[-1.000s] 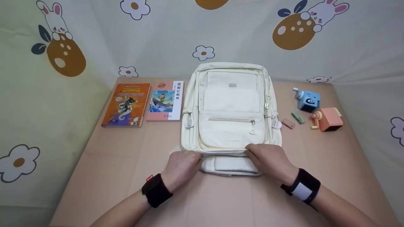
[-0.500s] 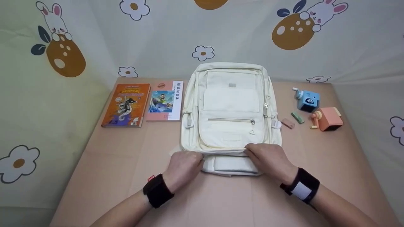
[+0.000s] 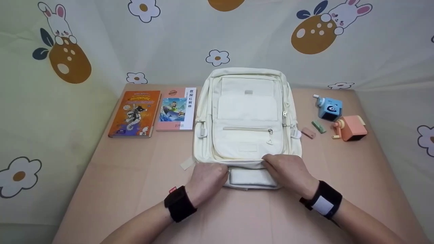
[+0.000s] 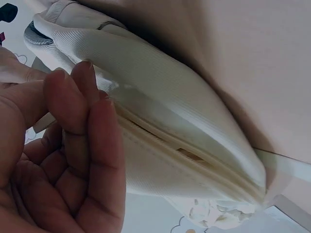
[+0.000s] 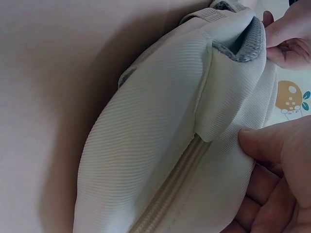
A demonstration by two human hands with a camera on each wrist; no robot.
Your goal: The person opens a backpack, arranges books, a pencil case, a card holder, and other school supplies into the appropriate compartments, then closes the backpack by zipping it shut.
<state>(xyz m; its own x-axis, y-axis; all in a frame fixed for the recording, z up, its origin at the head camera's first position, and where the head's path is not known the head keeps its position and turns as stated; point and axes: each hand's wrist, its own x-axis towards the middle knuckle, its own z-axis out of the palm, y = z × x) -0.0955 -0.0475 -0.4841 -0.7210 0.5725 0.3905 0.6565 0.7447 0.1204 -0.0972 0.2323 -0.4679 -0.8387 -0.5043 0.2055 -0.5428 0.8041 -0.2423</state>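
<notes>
A cream backpack lies on its back on the table, its top end toward me. My left hand pinches the zipper pull at the bag's near edge; the fingertips hide most of the pull. Behind those fingers, in the left wrist view, the zipper track runs along the bag with a narrow gap in it. My right hand grips the near edge of the backpack's front, thumb on top and fingers curled beneath. A zipper stretch shows beside it in the right wrist view, partly covered by a fabric flap.
Left of the bag lie an orange book and a pink-and-white book. On the right are a blue pencil sharpener, a pink pencil sharpener, a green eraser and a pink eraser. A patterned cloth hangs behind.
My left hand has moved right along the bag's near edge, uncovering a pale strap end at the bag's left corner. My right hand keeps its hold in nearly the same place.
</notes>
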